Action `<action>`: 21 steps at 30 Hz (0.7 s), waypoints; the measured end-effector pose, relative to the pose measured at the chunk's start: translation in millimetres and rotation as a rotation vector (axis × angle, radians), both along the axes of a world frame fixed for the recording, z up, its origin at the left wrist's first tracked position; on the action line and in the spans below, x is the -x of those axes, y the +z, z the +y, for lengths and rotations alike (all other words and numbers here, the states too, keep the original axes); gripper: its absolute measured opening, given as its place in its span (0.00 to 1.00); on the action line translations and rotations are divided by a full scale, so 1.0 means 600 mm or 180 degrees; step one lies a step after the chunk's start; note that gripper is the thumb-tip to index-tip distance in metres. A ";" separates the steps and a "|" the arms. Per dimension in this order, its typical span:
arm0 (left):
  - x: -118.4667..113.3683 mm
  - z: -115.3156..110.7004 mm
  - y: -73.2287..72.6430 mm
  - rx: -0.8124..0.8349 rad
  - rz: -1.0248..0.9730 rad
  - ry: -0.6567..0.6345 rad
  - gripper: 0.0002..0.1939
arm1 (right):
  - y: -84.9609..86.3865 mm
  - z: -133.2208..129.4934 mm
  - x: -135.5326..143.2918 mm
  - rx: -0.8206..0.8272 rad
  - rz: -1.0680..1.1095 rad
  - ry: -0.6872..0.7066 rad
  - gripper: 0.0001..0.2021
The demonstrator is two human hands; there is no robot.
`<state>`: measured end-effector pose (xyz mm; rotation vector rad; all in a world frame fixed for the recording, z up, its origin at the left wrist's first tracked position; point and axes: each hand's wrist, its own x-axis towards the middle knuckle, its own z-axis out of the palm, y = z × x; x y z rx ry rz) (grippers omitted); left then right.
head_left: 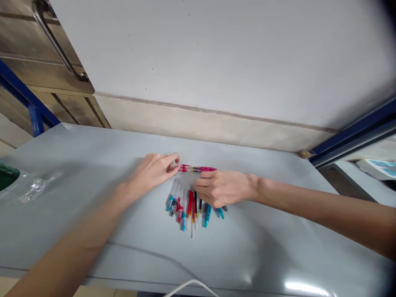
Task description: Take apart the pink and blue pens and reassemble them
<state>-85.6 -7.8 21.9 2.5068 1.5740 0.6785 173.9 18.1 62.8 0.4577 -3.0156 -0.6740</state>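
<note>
Several red pens [206, 168] lie side by side across the table behind the other parts. My left hand [160, 167] has its thumb and index finger curled at the left end of these pens; whether it grips one is unclear. My right hand [218, 189] is closed, fingers bent down over the right part of the pile, and what it holds is hidden. Clear pen barrels with blue, black and red ends [179, 206] lie at the left of the pile. Red and black ink refills [193, 204] are in the middle, and blue pen pieces [207, 215] lie below my right hand.
The grey table [148, 239] stands against a wall. A clear plastic bag with something green [21, 187] is at the left edge. Blue posts flank both sides. A white cable [193, 282] curves at the front edge, and a small brown item [305, 154] sits at the back right corner.
</note>
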 end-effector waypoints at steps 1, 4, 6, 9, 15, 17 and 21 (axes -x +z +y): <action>0.000 0.001 -0.001 -0.0018 -0.0064 0.0008 0.06 | 0.001 0.004 0.000 -0.0010 -0.0005 -0.0007 0.17; 0.001 0.002 -0.006 -0.0118 -0.0243 -0.0014 0.10 | 0.015 0.018 -0.002 -0.0011 0.0005 -0.0206 0.18; 0.001 0.003 -0.009 -0.0212 -0.0329 -0.0121 0.12 | 0.029 0.024 -0.007 0.0023 0.0115 -0.0523 0.19; -0.004 0.004 -0.010 -0.0360 -0.0356 -0.0416 0.12 | 0.038 0.024 -0.026 0.0214 0.0573 -0.1203 0.20; -0.030 -0.008 -0.003 -0.0496 -0.0389 -0.0879 0.11 | -0.018 -0.009 -0.086 0.0754 0.1496 -0.2087 0.13; -0.040 -0.014 -0.001 -0.0576 -0.0425 -0.0922 0.10 | -0.039 -0.019 -0.103 0.0823 0.1680 -0.2271 0.12; -0.054 -0.022 0.003 -0.0688 -0.0415 -0.0952 0.09 | -0.060 -0.026 -0.126 0.0952 0.1989 -0.2485 0.09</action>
